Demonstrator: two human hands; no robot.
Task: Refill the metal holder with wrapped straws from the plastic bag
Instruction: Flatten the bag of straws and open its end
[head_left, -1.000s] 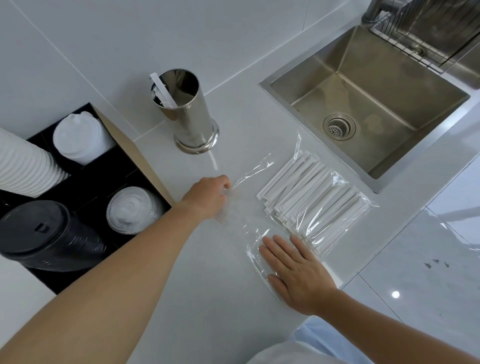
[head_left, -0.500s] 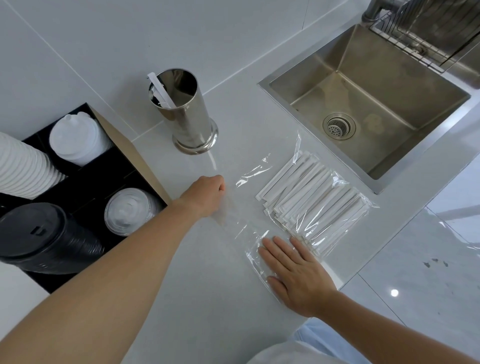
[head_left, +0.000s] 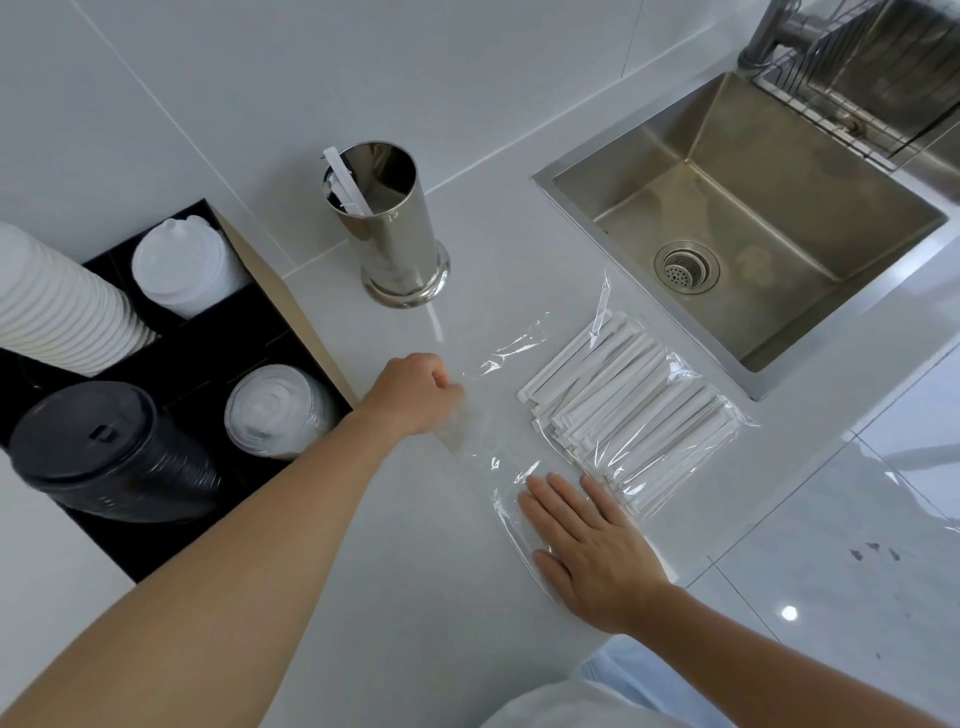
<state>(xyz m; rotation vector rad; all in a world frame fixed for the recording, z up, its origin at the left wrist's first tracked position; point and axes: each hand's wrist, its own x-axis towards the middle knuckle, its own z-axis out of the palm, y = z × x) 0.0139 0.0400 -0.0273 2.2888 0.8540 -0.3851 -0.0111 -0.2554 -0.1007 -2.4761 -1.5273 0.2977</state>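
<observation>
Right hand (head_left: 589, 545): nearest item; palm down, fingers spread flat, pressing the near end of the plastic bag (head_left: 524, 452) onto the counter (head_left: 322, 597).
Plastic bag: clear, glossy, wrinkled film lying flat; its open, empty part spreads left toward the left hand, its filled part lies to the right.
Left hand (head_left: 415, 392): closed into a loose fist at the bag's left edge, knuckles up; it appears to pinch the film, but the fingertips are hidden, so grip cannot be confirmed.
Wrapped straws (head_left: 623, 395): 1 bundle of white paper-wrapped sticks, slim and straight, lying parallel inside the bag; long axis runs from near right to far left, left ends pointing toward the gap between holder and left hand. Bundle sits just beyond the right hand's fingertips and to the right of the left hand, apart from it.
Counter: smooth, pale grey, faintly reflective.
Lid organiser (head_left: 280, 332): black compartmented box at left, holding stacks of white, clear and black lids.
Metal holder (head_left: 389, 234): upright polished steel cylinder on a flared round base, beyond the left hand; a few wrapped straws lean against its far-left rim.
Sink (head_left: 753, 218): brushed steel rectangular basin, far right, round drain strainer at the bottom.
</observation>
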